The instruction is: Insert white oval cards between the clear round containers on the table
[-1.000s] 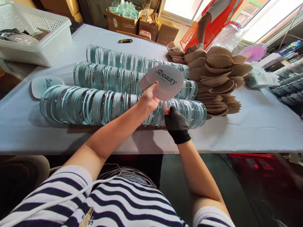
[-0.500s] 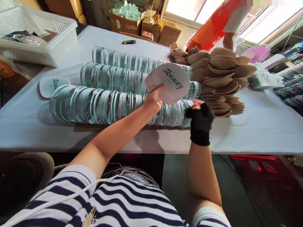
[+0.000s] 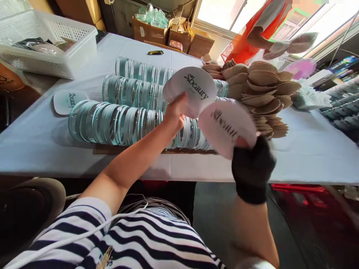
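Left hand (image 3: 175, 114) grips a fanned stack of printed ovals (image 3: 190, 89) above the rows of clear pieces (image 3: 108, 121), thumb on top, fingers under. Right hand (image 3: 254, 170), gloved, pinches another printed oval (image 3: 220, 129) by its near edge, just beside the stack; blur hides whether it's one layer or more. Best handling here: light fingertip pressure, lettering untouched, rims free of the clear pieces. Containers now! Far left, a white basket (image 3: 80, 59) carries dark and clear-wrapped items; further right, a cardboard box (image 3: 150, 33) brims with clear plastic pieces (image 3: 153, 16).
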Tool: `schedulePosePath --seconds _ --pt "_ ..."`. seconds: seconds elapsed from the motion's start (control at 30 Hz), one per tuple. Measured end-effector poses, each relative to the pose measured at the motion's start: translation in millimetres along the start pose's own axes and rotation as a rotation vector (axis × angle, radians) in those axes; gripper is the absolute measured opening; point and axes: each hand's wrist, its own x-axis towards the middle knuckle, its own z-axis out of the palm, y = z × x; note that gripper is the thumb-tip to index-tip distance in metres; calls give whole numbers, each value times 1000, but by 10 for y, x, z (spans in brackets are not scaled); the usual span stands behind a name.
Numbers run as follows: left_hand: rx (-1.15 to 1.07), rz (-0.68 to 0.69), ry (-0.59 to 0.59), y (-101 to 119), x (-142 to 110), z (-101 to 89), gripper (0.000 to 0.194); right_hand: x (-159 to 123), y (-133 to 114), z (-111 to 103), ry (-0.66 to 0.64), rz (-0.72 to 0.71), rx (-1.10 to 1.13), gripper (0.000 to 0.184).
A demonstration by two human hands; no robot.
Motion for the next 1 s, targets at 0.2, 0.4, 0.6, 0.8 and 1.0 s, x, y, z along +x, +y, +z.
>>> schedulePosePath --seconds 0.2,0.4,0.6,0.8,1.0 --pt "-83 -16 22 59 209 -83 57 -593 -130 65 -405 -115 -141 45" --pt "-101 -40 29 77 191 -69 56 -267 -436 672 -602 -167 -164 43" --pt "-96 -79 28 108 182 -68 50 -159 -420 733 -570 -155 -81 33" --pt "-92 -59 12 84 137 -91 52 -173 -370 945 -766 -48 184 31" --pt "-52 -8 -36 47 116 -102 46 -194 -141 918 -1217 161 996 63"
